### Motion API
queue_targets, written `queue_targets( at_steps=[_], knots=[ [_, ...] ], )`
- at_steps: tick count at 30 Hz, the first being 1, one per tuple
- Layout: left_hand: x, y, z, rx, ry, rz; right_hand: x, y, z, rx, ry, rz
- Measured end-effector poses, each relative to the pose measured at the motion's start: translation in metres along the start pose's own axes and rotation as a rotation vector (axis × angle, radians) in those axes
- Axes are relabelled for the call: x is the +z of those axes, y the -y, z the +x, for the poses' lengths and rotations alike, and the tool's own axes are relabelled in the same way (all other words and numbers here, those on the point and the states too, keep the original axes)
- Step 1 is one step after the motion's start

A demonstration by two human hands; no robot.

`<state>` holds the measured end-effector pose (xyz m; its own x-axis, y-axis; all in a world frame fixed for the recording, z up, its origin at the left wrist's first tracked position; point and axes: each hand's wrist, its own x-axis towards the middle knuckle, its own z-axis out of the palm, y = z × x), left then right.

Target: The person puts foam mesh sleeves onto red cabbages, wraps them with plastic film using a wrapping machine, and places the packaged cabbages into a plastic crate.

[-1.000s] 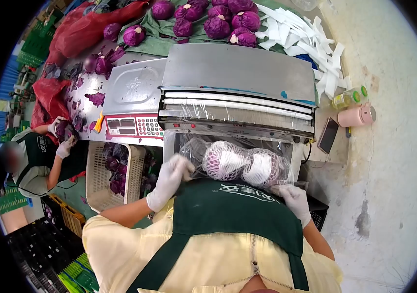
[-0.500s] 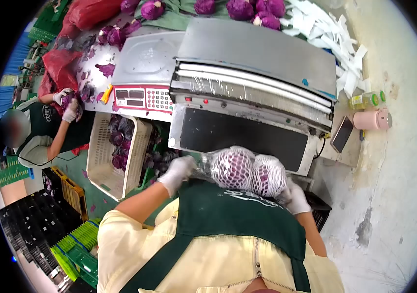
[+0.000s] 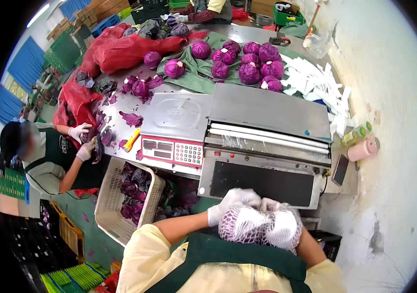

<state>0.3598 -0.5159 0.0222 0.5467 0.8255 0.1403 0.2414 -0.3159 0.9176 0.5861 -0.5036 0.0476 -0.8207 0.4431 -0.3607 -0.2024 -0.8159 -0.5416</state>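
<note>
Two purple cabbages (image 3: pixel 233 227) in white foam nets sit side by side against my apron, with clear plastic film over them. My left hand (image 3: pixel 237 200), in a white glove, curls over their far side, closed on the film. Close beside it, my gloved right hand (image 3: pixel 270 205) is also closed on the film; the cabbages partly hide it. Just beyond my hands is the black plate (image 3: pixel 262 183) of the film-wrapping machine (image 3: pixel 267 110).
A red-fronted scale (image 3: pixel 174 150) stands left of the machine. Purple cabbages (image 3: pixel 249 73) lie on green cloth behind it. A white crate (image 3: pixel 106 215) holds purple leaves. At left, a co-worker (image 3: pixel 47 156) handles a cabbage; another person (image 3: pixel 208 10) stands at the back. A phone (image 3: pixel 340 169) lies right.
My hands have come from either side of the wrapped cabbages to meet at their far side, bringing the film along. The view has tilted up, showing more of the table.
</note>
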Motion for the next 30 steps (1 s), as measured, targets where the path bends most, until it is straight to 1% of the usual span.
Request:
queue_targets(
  at_steps=[2,3,4,5,6,7,8,10,11,12,13,14,15,16,18,19,20,22,23,24,25,26,28,30],
  knots=[
    [-0.013,-0.016,0.001,0.052,-0.108,-0.302,0.021,0.006,0.013,0.023,0.034,-0.024],
    [-0.009,-0.02,-0.004,-0.028,-0.119,-0.521,0.032,0.009,0.02,0.034,0.051,-0.037],
    [-0.004,-0.024,-0.01,-0.122,-0.118,-0.742,-0.001,0.0,0.027,-0.045,0.353,-0.12],
    [-0.007,-0.03,-0.017,-0.278,0.066,-1.035,0.022,0.011,0.026,-0.036,0.247,-0.232],
    [-0.017,-0.049,-0.022,-0.408,0.171,-1.181,0.046,0.021,0.013,-0.065,0.17,-0.225],
    [-0.019,-0.063,-0.028,-0.537,0.219,-1.284,0.069,0.033,0.001,-0.094,0.093,-0.22],
    [-0.021,-0.077,-0.034,-0.675,0.255,-1.383,0.079,0.033,-0.018,-0.175,0.051,-0.11],
    [-0.016,-0.081,-0.043,-0.816,0.315,-1.415,0.082,0.02,-0.052,-0.4,0.011,-0.363],
    [-0.011,-0.076,-0.043,-0.842,0.307,-1.394,0.067,-0.002,-0.05,-0.522,0.006,-0.653],
    [-0.004,-0.069,-0.04,-0.853,0.278,-1.362,0.079,-0.012,-0.064,-0.659,-0.195,-0.932],
    [0.005,-0.063,-0.034,-0.848,0.239,-1.317,0.075,-0.036,-0.065,-0.566,-0.345,-0.64],
    [0.009,-0.06,-0.027,-0.827,0.173,-1.279,0.072,-0.047,-0.071,-0.669,-0.379,-0.524],
    [0.014,-0.06,-0.019,-0.792,0.106,-1.245,0.062,-0.067,-0.07,-0.77,-0.466,-0.358],
    [0.018,-0.062,-0.01,-0.744,0.034,-1.222,0.057,-0.085,-0.075,-0.784,-0.472,-0.058],
    [0.025,-0.072,0.015,-0.647,-0.101,-1.191,0.049,-0.118,-0.069,-0.919,-0.326,0.447],
    [0.035,-0.081,0.025,-0.616,-0.148,-1.189,0.035,-0.138,-0.058,-0.96,-0.328,0.652],
    [0.051,-0.09,0.032,-0.595,-0.171,-1.206,0.038,-0.145,-0.062,-1.007,-0.297,0.776],
    [0.094,-0.102,0.043,-0.536,-0.127,-1.25,0.041,-0.145,-0.096,-1.001,-0.32,0.811],
    [0.114,-0.099,0.049,-0.516,0.001,-1.192,0.02,-0.159,-0.106,-1.043,-0.395,0.644],
    [0.134,-0.095,0.055,-0.498,0.122,-1.133,0.012,-0.156,-0.131,-1.071,-0.471,0.481],
    [0.162,-0.094,0.062,-0.567,0.166,-1.142,0.007,-0.163,-0.171,-0.976,-0.807,0.122],
    [0.193,-0.092,0.064,-0.507,0.267,-1.024,-0.029,-0.19,-0.174,-1.012,-0.882,0.207],
    [0.259,-0.097,0.068,-0.767,0.333,-1.032,-0.028,-0.2,-0.215,-1.171,-1.057,-0.02],
    [0.313,-0.097,0.07,-0.978,0.557,-1.153,-0.061,-0.24,-0.254,-1.048,-1.185,-0.073]
  ],
)
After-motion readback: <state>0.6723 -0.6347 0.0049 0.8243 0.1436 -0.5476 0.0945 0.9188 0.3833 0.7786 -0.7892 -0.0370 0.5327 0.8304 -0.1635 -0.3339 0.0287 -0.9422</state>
